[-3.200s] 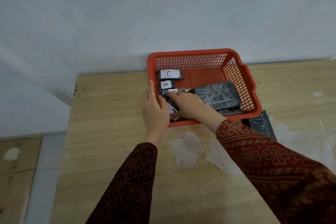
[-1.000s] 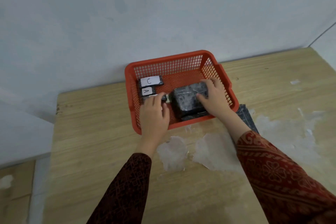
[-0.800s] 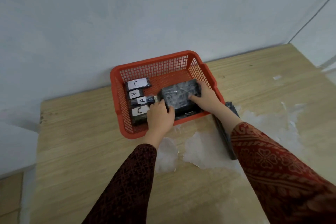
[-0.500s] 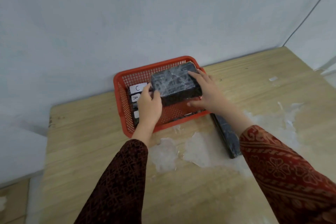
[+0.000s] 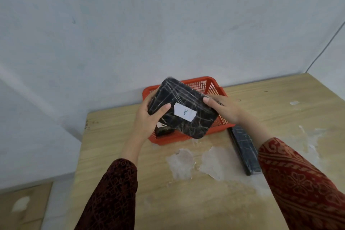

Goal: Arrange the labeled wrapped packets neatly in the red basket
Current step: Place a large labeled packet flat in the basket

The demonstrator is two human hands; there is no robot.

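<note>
A large black wrapped packet [image 5: 183,110] with a white label reading A is held tilted above the red basket [image 5: 214,87]. My left hand [image 5: 149,117] grips its left end and my right hand [image 5: 223,107] grips its right end. The packet hides most of the basket's inside. Below its lower left corner, part of a small dark packet [image 5: 164,131] shows in the basket's near left corner; its label is mostly hidden. The other small packets cannot be seen.
A long black wrapped packet [image 5: 244,152] lies on the wooden table [image 5: 186,201] just right of the basket. White patches mark the tabletop in front of the basket. A pale wall stands right behind the basket; the table's left edge drops to the floor.
Both hands lifted the large packet out of the basket and turned it over, so its A label now faces me. My left hand left the small packets.
</note>
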